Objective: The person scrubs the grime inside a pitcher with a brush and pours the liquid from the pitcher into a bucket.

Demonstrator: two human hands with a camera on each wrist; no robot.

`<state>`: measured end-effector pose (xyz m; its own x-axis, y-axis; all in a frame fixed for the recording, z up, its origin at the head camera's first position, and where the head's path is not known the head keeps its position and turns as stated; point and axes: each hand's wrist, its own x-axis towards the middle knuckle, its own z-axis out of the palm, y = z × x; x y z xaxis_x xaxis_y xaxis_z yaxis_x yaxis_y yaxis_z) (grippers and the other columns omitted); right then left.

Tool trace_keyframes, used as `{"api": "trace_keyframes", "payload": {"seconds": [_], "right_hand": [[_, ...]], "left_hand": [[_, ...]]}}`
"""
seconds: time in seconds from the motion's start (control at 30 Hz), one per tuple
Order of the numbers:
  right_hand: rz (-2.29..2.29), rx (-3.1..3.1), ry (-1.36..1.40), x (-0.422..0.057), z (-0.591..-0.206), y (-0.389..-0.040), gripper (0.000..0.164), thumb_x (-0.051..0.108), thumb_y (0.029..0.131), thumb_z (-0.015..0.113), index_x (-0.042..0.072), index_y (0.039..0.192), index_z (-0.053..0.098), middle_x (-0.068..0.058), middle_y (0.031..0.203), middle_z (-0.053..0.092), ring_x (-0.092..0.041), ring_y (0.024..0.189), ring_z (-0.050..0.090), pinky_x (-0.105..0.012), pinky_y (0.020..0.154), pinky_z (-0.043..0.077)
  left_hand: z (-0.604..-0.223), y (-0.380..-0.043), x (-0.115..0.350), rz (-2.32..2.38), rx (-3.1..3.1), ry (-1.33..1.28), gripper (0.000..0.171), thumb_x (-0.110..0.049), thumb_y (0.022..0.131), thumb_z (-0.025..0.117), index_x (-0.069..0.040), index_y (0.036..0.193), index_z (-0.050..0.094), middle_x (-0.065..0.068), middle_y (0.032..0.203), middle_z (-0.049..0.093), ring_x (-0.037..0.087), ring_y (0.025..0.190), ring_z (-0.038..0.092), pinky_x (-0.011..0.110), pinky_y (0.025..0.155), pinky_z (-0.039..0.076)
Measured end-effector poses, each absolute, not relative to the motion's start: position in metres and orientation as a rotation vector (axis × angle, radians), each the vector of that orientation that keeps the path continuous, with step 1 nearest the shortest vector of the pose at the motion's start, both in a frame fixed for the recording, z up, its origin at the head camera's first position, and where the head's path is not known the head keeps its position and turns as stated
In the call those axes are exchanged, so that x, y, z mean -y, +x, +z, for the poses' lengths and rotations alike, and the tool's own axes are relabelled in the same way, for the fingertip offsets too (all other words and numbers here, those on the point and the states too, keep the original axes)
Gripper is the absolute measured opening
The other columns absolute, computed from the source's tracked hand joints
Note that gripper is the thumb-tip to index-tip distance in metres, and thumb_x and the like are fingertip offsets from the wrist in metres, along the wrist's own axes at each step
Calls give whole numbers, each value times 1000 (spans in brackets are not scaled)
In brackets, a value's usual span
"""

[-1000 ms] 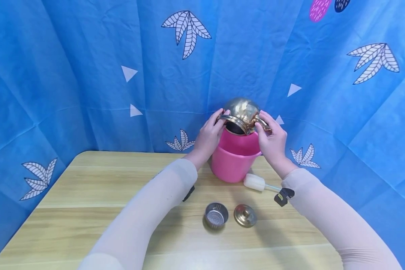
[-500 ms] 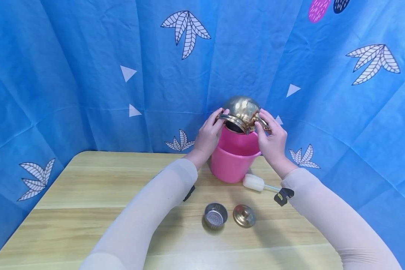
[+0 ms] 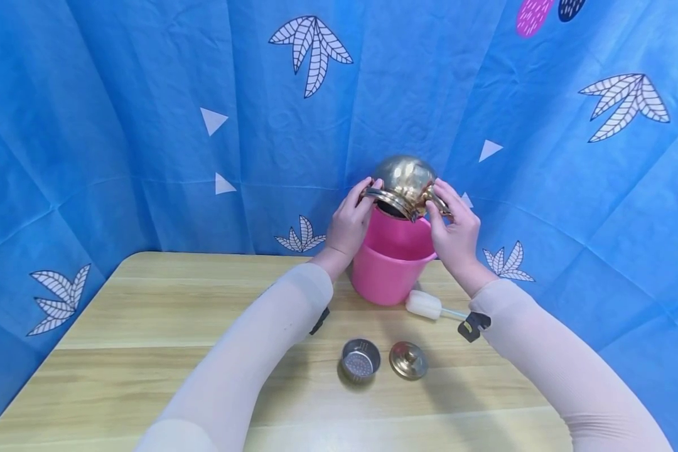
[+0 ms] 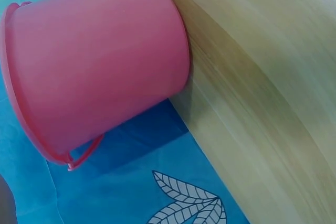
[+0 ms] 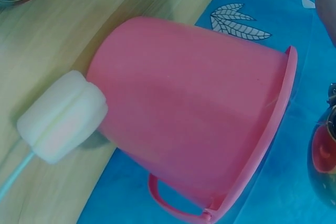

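Observation:
A shiny gold teapot (image 3: 405,179) is held above the pink bucket (image 3: 387,276), tipped over with its dark mouth facing down toward the bucket. At its left side my left hand (image 3: 348,229) grips the curved golden part by the rim. On the right, my right hand (image 3: 456,235) pinches a slim part that sticks out of the pot; whether it is spout or handle I cannot tell. In the right wrist view only a slice of the teapot (image 5: 324,156) shows at the edge. The bucket stands upright on the table.
A white sponge brush (image 3: 425,305) with a pale blue stem lies against the bucket's right side. Nearer on the wooden table (image 3: 164,326) stand a perforated metal strainer cup (image 3: 361,360) and a gold knobbed lid (image 3: 408,360). Blue patterned cloth (image 3: 175,75) hangs behind.
Both hands have lifted the teapot slightly, and it stays tipped over the bucket. The grips look the same. The bucket, brush, strainer and lid have stayed put.

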<state>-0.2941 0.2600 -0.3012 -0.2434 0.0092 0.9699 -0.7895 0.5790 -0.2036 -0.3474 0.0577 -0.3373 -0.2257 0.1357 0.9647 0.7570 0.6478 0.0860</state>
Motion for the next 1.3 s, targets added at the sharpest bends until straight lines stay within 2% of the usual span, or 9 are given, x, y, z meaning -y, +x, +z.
{"api": "trace_keyframes", "payload": {"seconds": [0.07,0.3,0.43,0.6,0.7,1.03,1.3], "right_hand": [[853,1652,661,-259,-300,-294,31,0,91,71,-5,121,69,-11,130,66,-22,122,62,-18,92,51],[827,1608,651,-249,-293,-287,31,-15,82,73,-12,113,69,-23,121,68,-35,116,64,-20,100,47],[808,1621,665,-255,-297,-295,31,-5,87,73,-6,117,70,-15,126,68,-29,119,64,-25,100,49],[787,1626,660,-256,-295,-295,30,0,89,73,-2,119,71,-11,127,68,-29,119,64,-42,106,46],[778,1629,657,-256,-294,-294,30,0,89,73,-2,118,71,-11,127,68,-29,118,64,-48,108,43],[723,1654,655,-256,-291,-292,32,3,91,72,-1,123,70,-10,131,66,-25,121,63,-49,109,42],[698,1652,652,-256,-289,-292,32,4,91,72,-1,122,70,-8,131,66,-23,120,63,-48,102,48]], "left_hand": [[-337,-348,-58,-677,1727,-717,40,-13,101,60,-15,141,59,12,140,56,28,122,61,34,99,51],[-338,-350,-60,-688,1705,-691,39,-14,101,60,-15,140,60,12,139,57,28,121,61,33,98,52],[-339,-350,-61,-714,1696,-690,39,-14,102,59,-14,141,59,13,139,56,28,122,61,33,99,51],[-339,-351,-63,-745,1680,-691,40,-14,102,59,-14,141,58,13,139,56,29,123,60,32,101,50],[-338,-352,-64,-767,1666,-683,38,-15,102,57,-14,140,59,13,138,57,28,123,61,31,102,49],[-337,-352,-68,-831,1612,-664,35,-15,102,58,-14,137,62,13,136,59,27,123,61,32,102,49],[-335,-353,-70,-848,1592,-648,34,-16,102,59,-14,136,64,13,135,60,27,122,61,30,102,49]]}}
